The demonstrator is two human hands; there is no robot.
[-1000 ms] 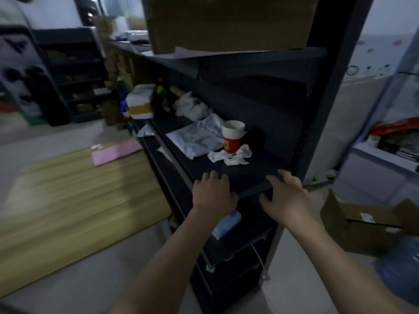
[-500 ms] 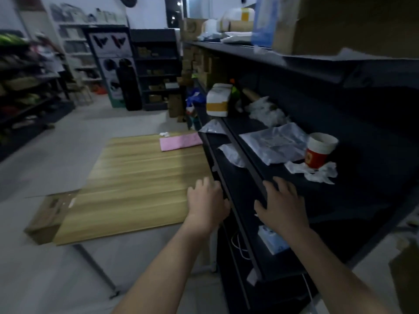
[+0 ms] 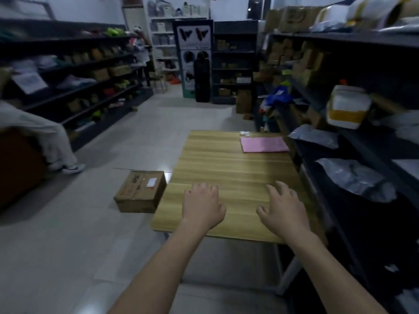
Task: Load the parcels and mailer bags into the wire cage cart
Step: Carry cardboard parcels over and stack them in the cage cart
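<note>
While left hand point(image 3: 202, 206), right hand point(image 3: 283, 209) hover over table point(image 3: 226, 159), fingers point(image 3: 199, 188) released; shelf point(image 3: 362, 152) holds mailer bags point(image 3: 353, 177); parcel point(image 3: 141, 191) on floor.

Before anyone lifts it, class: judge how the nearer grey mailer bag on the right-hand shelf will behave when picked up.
The nearer grey mailer bag looks wrinkled and slumped, so it will probably flop and sag rather than hold shape. Its glossy film may slip in a loose pinch. Lying low on the shelf, it seems unlikely to roll.
</note>
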